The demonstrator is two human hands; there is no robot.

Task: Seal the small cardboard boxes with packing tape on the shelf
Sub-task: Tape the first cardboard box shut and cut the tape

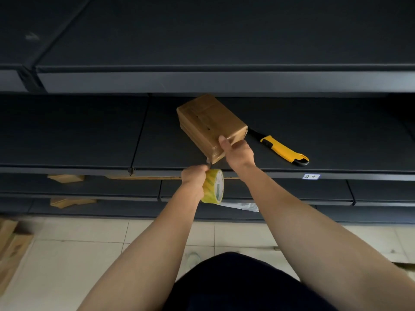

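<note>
Gripping the tape roll (215, 186), the left hand (195, 178) hangs off the shelf (78, 135) edge. The right hand (238, 151) pinches the box (208, 122) corner, with the utility knife (284, 149) near; the shelf runs wide leftward.

A small white label (311, 176) stuck on the front edge of the shelf (336, 131) carries two handwritten dark characters, too small and blurred to read with any certainty. The tape roll (215, 187) has a green printed mark on the pale side face around its core, and its lettering cannot be made out. The top of the cardboard box (208, 117) shows faint darker print under glossy tape, likewise unreadable, so no text here reads clearly
</note>
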